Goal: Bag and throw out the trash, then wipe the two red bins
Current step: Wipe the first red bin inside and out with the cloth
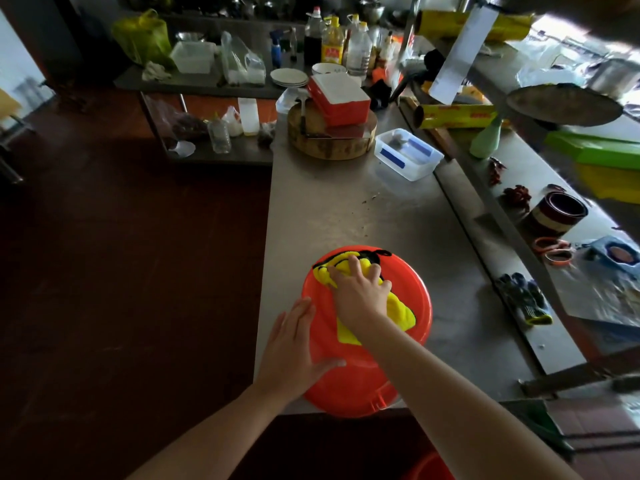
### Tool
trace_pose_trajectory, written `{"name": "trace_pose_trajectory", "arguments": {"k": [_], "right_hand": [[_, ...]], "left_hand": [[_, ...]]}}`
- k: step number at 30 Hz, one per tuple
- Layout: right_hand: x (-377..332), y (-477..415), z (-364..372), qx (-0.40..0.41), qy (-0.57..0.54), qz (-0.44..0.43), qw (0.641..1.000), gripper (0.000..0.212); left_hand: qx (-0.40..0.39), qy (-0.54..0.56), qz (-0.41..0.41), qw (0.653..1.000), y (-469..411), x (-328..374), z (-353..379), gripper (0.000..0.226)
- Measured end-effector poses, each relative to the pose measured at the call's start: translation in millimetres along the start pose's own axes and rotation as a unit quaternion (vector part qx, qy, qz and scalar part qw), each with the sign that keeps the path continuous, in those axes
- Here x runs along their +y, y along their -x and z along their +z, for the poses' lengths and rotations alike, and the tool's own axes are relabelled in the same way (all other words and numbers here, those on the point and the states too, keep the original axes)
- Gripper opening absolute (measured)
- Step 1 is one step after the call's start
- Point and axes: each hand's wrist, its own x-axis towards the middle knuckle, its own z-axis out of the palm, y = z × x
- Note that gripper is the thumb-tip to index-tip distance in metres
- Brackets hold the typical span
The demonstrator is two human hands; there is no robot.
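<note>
Wiping step in hand: the right hand (360,296) has its fingers spread and bent, clutching a yellow cloth (401,310) against the red bin (346,386) beneath them on the tabletop (346,209). The left hand (294,344) has its fingers flat, steadying the bin's side. Next, I judge, sweep toward uncovered red with even pressure.
</note>
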Motion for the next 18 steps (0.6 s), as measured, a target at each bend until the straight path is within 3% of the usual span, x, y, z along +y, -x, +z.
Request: {"name": "trace_pose_trajectory", "arguments": {"k": [8, 18], "right_hand": [[12, 22, 5, 0.003, 0.004, -0.024, 1.000, 0.054], [42, 105, 21, -0.008, -0.003, -0.062, 0.998, 0.052]], "left_hand": [[-0.023, -0.053, -0.002, 0.998, 1, 0, 2, 0.116], [0.050, -0.053, 0.045, 0.996, 0, -10, 18, 0.113]]}}
